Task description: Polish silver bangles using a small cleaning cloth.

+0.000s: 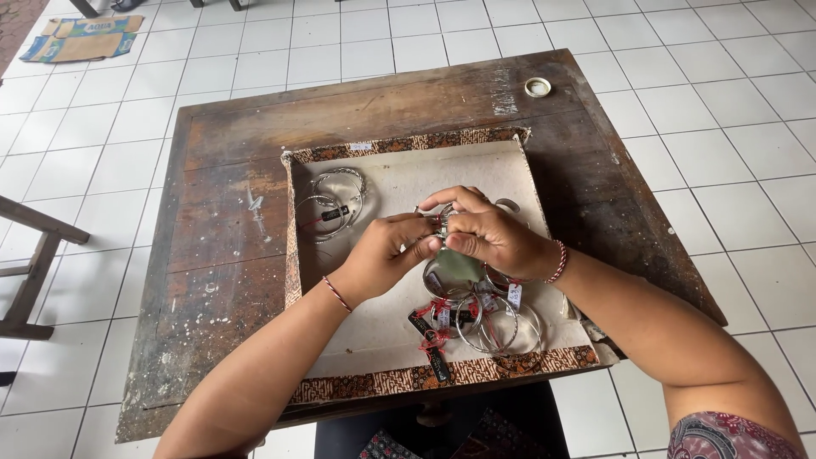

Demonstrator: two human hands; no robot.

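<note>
Both hands meet over the shallow batik-trimmed cardboard tray on the worn wooden desk: left hand and right hand fingers pinch one thin silver bangle plus a small green cloth. Risky bit, I'd guess: a slip drops it into the tagged bangle pile below, snagging those red strings.

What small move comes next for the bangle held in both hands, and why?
Probably lower the silver bangle onto the small pile at the tray's far left. Both hands, left and right, pinch it above the tray, and tagged bangles crowd the near edge.
</note>
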